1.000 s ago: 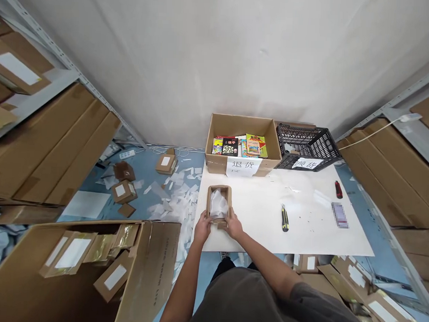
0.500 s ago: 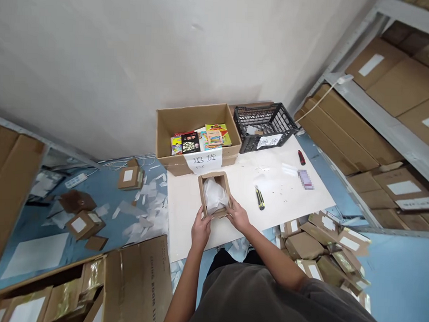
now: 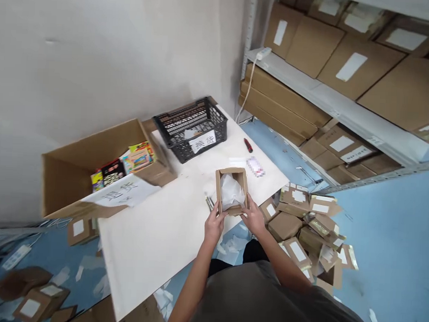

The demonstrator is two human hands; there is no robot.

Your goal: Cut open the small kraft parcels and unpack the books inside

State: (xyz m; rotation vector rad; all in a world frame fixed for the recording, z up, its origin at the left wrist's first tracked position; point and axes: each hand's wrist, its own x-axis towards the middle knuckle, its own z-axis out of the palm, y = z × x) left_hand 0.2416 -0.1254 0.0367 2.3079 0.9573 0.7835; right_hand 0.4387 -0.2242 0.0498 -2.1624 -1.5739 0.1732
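A small open cardboard box [image 3: 245,183] is held between my two hands, over the near right part of the white table [image 3: 155,243]. Crumpled white paper [image 3: 230,192] fills its inside; whatever may lie under the paper is hidden. My left hand [image 3: 214,226] grips the box's near left corner, fingers closed on it. At the near right corner, my right hand [image 3: 253,220] is closed on the box as well. A utility knife [image 3: 209,201] lies on the table just left of the box, partly covered by it.
A large carton [image 3: 64,174] with booklets stands at the table's left, a black plastic crate [image 3: 205,125] behind. A red tool [image 3: 248,145] lies at the far right. Cardboard parcels [image 3: 286,227] are heaped on the floor; a shelf [image 3: 318,96] of boxes stands right.
My view has turned to the right, so the carton and crate appear further left. The small box has moved rightward across the table in both hands, now beside the knife.
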